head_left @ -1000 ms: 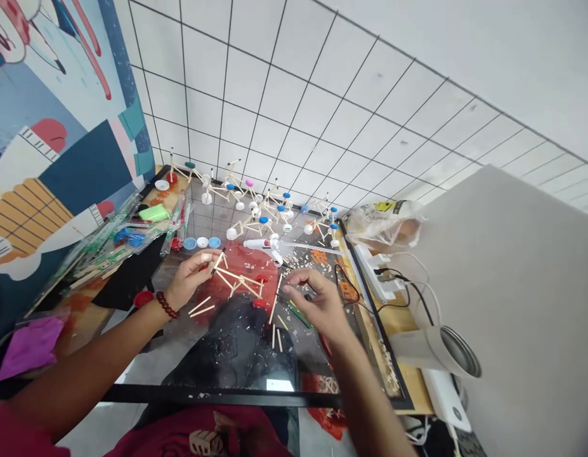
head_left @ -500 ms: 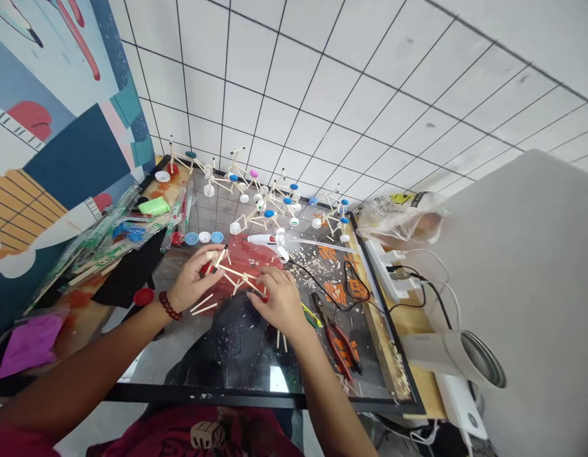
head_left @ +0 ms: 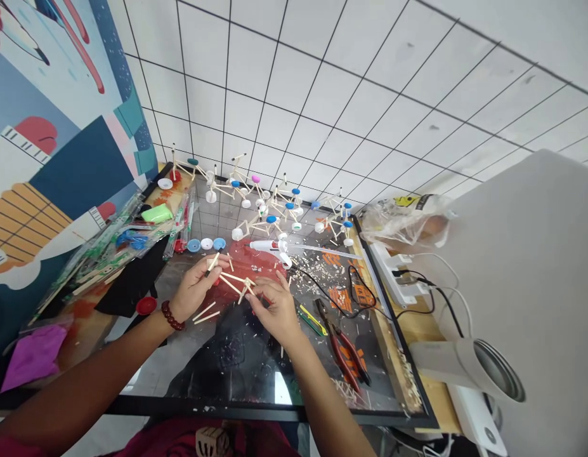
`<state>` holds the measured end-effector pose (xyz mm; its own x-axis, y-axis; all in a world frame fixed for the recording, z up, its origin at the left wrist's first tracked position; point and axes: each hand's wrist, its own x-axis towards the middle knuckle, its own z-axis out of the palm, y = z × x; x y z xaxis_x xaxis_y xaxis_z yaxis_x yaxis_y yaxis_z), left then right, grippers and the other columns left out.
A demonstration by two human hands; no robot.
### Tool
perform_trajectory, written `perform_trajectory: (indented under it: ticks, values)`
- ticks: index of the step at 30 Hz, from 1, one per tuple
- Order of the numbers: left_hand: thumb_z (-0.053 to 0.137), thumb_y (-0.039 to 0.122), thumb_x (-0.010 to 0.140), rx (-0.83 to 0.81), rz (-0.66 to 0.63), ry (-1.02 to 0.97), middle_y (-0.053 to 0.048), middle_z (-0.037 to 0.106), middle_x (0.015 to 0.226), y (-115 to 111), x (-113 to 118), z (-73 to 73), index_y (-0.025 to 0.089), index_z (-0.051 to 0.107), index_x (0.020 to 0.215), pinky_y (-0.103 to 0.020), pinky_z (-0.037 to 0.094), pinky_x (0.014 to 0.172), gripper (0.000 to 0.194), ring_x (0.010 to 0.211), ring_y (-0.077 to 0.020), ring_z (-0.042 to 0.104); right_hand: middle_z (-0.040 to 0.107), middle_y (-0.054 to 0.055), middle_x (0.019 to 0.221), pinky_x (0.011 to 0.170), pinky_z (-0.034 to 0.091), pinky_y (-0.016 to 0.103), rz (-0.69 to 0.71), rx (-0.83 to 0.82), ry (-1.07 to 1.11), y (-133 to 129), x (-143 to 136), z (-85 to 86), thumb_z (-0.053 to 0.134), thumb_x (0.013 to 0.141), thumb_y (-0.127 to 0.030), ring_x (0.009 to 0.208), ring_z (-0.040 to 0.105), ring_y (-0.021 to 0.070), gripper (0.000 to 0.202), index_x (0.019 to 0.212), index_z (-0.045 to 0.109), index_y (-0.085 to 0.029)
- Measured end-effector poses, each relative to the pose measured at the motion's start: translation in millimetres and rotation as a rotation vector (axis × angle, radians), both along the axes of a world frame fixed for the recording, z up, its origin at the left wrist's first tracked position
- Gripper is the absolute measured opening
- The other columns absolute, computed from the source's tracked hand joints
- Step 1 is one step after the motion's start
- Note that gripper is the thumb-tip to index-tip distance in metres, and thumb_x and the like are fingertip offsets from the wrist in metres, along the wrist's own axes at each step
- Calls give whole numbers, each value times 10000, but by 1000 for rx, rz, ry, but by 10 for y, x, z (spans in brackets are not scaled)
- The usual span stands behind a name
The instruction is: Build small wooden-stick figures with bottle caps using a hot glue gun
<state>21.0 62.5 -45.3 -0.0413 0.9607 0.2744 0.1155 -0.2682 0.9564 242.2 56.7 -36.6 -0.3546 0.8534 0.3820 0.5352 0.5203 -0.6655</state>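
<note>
My left hand [head_left: 195,291], with a beaded bracelet at its wrist, pinches a short stick piece with black ends [head_left: 212,264]. My right hand [head_left: 276,306] has its fingers closed on a small frame of thin pale sticks [head_left: 247,285], whose long sticks reach toward my left hand. Below my left hand lie two loose sticks [head_left: 207,317]. A white glue gun [head_left: 269,245] rests just beyond my hands on a red patch. Three small caps [head_left: 207,244], blue and white, sit to its left.
Several stick figures [head_left: 271,219] with coloured discs stand along the back. Pliers [head_left: 344,349] and a yellow-green cutter [head_left: 313,320] lie right of my right hand. Bagged sticks and clay [head_left: 157,213] are at left; a power strip [head_left: 399,274] sits at right.
The stick piece in my left hand has separated from the frame and tilted. My right hand has shifted slightly down, still with the frame. The whole view has moved a little.
</note>
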Motion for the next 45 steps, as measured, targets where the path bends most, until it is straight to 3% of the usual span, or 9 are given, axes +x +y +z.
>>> perform_trajectory:
  ticks: [8, 15, 29, 33, 38, 45]
  values:
    - [591, 343, 931, -24, -25, -106, -61, 688, 1201, 19, -12, -101, 233, 742, 954, -371, 415, 1072, 189, 1175, -233, 606, 772, 25, 1016, 1182, 210, 547, -24, -3, 61, 15, -37, -53, 693, 853, -234, 1068, 698, 227, 81, 852, 618, -264]
    - [583, 354, 933, -27, -24, -93, -72, 681, 1207, 13, -15, -92, 231, 737, 960, -399, 412, 1079, 199, 1168, -245, 601, 739, 57, 1130, 1196, 174, 572, -79, -35, 65, 5, -32, -61, 706, 820, -256, 1124, 672, 234, 210, 873, 503, -257]
    - [572, 358, 940, -16, -14, -81, -82, 669, 1224, 11, -19, -104, 225, 721, 973, -433, 387, 1106, 202, 1193, -259, 587, 740, 24, 1139, 1204, 54, 571, -63, 1, 26, -16, -18, -76, 689, 855, -282, 1236, 604, 247, 103, 861, 588, -262]
    - [566, 352, 941, -12, -11, -95, -81, 667, 1231, 12, -13, -96, 232, 723, 972, -431, 388, 1109, 200, 1210, -259, 581, 671, 80, 1285, 1194, 89, 578, -129, 67, 32, -19, 72, 29, 731, 825, -362, 1283, 564, 277, 211, 968, 615, -259]
    - [579, 375, 933, -12, 8, -87, -74, 682, 1212, 14, -12, -93, 235, 724, 959, -437, 395, 1107, 203, 1191, -258, 592, 688, 96, 1240, 1148, 219, 575, -290, 102, 119, 16, 311, 84, 650, 869, -320, 1216, 606, 272, 160, 1006, 602, -255]
    - [593, 373, 926, -7, 7, -77, -71, 683, 1213, 11, -12, -78, 244, 726, 977, -444, 401, 1106, 192, 1190, -260, 593, 690, 81, 1242, 1158, 190, 551, -212, 82, 47, -9, 298, 54, 697, 820, -307, 1253, 581, 281, 262, 1060, 603, -260]
